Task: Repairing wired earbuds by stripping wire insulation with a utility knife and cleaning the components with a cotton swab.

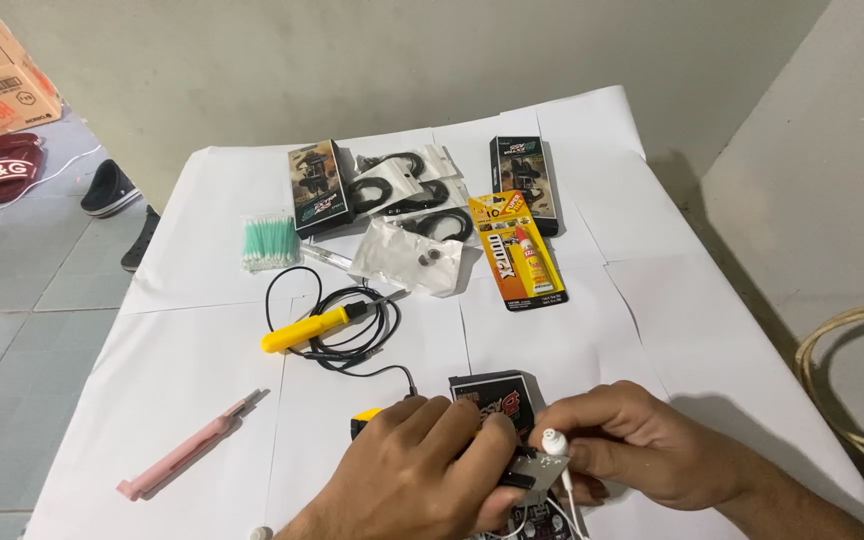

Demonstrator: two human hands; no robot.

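Note:
My left hand (pixel 417 475) and my right hand (pixel 642 450) meet at the near edge of a table covered in white paper (pixel 202 380). My right hand pinches a white earbud (pixel 553 441) whose white cable runs down below it. My left hand grips a yellow and black tool (pixel 364 420), its tip hidden by my fingers, over a small grey perforated plate (pixel 542 468). A small black and red box (pixel 492 398) lies just behind my fingers.
A yellow soldering iron (pixel 307 328) with a coiled black cable, a pink tool (pixel 187 455), green cotton swabs (pixel 270 242), two dark boxes (pixel 319 188), bagged black cables (pixel 407 195) and a carded glue tube (pixel 519 250) lie further back. Sandals and a cardboard box sit on the floor at left.

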